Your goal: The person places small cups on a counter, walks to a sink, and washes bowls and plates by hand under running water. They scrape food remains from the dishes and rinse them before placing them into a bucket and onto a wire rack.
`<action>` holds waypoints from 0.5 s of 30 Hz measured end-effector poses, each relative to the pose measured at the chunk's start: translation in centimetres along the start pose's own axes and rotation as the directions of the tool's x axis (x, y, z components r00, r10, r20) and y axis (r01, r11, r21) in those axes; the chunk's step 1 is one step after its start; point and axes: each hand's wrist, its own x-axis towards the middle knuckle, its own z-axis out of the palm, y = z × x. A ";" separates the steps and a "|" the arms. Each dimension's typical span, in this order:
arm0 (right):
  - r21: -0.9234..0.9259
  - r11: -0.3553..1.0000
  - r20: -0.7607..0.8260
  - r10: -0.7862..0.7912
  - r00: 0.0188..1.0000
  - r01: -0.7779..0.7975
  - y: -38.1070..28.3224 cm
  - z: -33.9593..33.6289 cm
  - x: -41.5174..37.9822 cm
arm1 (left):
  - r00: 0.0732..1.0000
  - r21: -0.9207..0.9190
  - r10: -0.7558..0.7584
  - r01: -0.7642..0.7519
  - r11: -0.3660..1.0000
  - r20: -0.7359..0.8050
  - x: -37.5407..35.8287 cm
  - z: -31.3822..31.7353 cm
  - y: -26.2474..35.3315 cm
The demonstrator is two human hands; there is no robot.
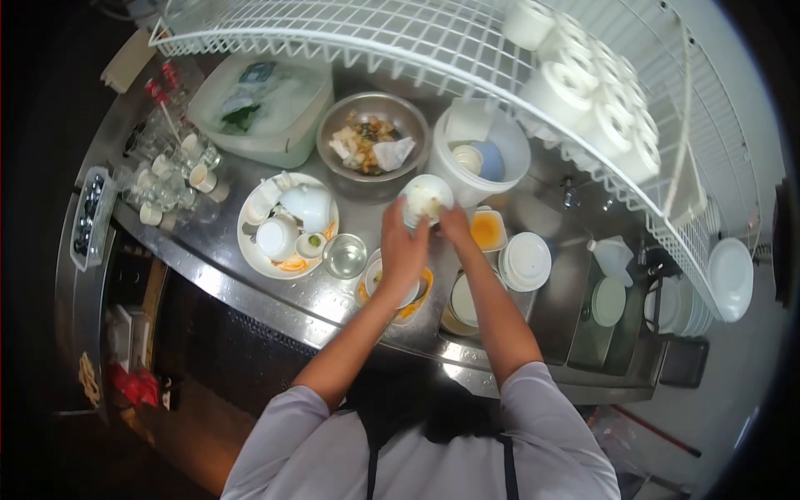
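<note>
Closed on a small white bowl (pixel 444 188) of pale scraps (pixel 427 200), my left hand (pixel 403 243) and right hand (pixel 456 223) work mid-frame, below the metal basin (pixel 357 177).

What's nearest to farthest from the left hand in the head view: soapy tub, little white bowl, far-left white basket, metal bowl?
From the left hand:
1. Little white bowl: touching it.
2. Metal bowl: beyond, slightly left.
3. Soapy tub: farther left.
4. Far-left white basket: outermost.

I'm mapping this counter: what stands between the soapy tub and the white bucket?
The head view shows a metal bowl holding food scraps between them.
</note>
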 end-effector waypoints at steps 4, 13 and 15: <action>0.453 0.880 0.186 0.063 0.980 -0.143 -0.5 -0.1 -1.4 | 0.814 -0.174 -0.570 0.581 0.795 0.114 5.8 7.6 -12.8; 0.082 0.973 -0.032 -0.213 0.977 0.215 0.0 -5.0 -6.8 | 0.383 -0.334 -0.522 0.923 0.191 0.762 4.1 5.9 -3.8; 0.035 0.977 0.109 -0.214 0.971 0.211 -4.1 -11.5 -11.3 | 0.364 -0.346 -0.437 0.930 0.125 0.822 2.5 5.7 -2.2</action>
